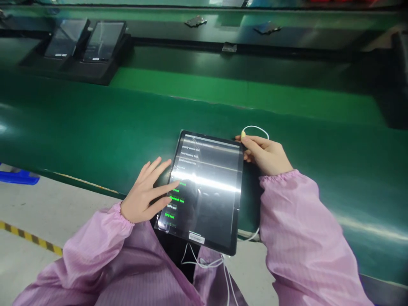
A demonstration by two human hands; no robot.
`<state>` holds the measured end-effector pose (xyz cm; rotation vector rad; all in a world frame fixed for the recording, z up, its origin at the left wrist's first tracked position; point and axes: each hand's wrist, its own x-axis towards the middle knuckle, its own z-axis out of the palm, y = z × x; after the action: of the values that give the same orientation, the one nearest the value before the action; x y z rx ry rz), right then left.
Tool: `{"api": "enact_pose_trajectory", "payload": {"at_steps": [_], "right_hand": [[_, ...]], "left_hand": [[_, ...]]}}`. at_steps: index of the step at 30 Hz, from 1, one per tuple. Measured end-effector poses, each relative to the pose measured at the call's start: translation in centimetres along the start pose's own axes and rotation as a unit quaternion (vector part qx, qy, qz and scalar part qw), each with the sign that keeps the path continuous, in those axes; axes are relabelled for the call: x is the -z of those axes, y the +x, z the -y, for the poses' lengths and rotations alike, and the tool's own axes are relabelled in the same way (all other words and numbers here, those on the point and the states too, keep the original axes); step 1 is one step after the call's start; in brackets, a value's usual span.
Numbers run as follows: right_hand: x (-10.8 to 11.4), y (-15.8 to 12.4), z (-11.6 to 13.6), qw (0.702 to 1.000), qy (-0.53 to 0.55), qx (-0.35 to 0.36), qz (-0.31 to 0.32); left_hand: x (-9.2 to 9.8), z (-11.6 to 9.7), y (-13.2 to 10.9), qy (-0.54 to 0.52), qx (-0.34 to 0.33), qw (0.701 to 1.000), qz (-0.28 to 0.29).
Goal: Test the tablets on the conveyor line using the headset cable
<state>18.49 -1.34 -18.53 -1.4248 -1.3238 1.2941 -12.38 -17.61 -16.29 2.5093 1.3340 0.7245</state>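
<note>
A black tablet lies tilted at the near edge of a green conveyor belt, its screen lit with a list of test lines. My left hand rests flat on the tablet's left edge, fingers spread, fingertips on the screen. My right hand grips the tablet's upper right corner, fingers curled, with a yellow cot on one fingertip. A white cable loops behind that hand and more white cable hangs below the tablet. Both arms wear pink sleeves.
A black tray holding two more tablets sits on the belt at the far left. Small dark parts lie on the far side. A blue object and a yellow-black floor stripe are at the left.
</note>
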Motion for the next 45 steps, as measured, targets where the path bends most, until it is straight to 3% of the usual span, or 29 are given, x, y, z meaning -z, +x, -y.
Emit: {"api": "enact_pose_trajectory", "payload": {"at_steps": [6,14,18,23,29,35,42,45], "right_hand": [[-0.3,-0.6,0.5,1.000,-0.014,0.005,-0.003],[-0.1,0.1,0.0,1.000,-0.009,0.013,0.003],[-0.3,0.2,-0.7,0.999,0.017,0.036,-0.037],[-0.8,-3.8,-2.4,0.986,0.121,0.030,-0.106],[-2.3,-8.8,-3.5,0.986,0.123,0.063,-0.089],[-2.4,-9.5,-3.9,0.979,0.176,0.044,-0.090],[-1.9,-9.6,-4.4,0.980,0.197,0.021,0.027],[-1.0,-11.6,-2.7,0.992,0.123,0.033,-0.010]], "left_hand": [[-0.4,-0.1,1.6,0.020,0.036,0.998,-0.043],[-1.0,0.2,1.9,0.022,0.042,0.999,-0.023],[-1.1,0.2,1.8,-0.003,0.055,0.998,-0.036],[-1.2,0.5,1.7,-0.037,0.084,0.996,-0.008],[-1.2,0.8,1.8,-0.041,0.083,0.995,0.021],[-1.2,0.8,1.9,-0.049,0.089,0.994,0.034],[-1.2,0.9,1.8,-0.074,0.112,0.991,0.028],[-1.3,0.9,1.7,-0.076,0.119,0.989,0.032]]}}
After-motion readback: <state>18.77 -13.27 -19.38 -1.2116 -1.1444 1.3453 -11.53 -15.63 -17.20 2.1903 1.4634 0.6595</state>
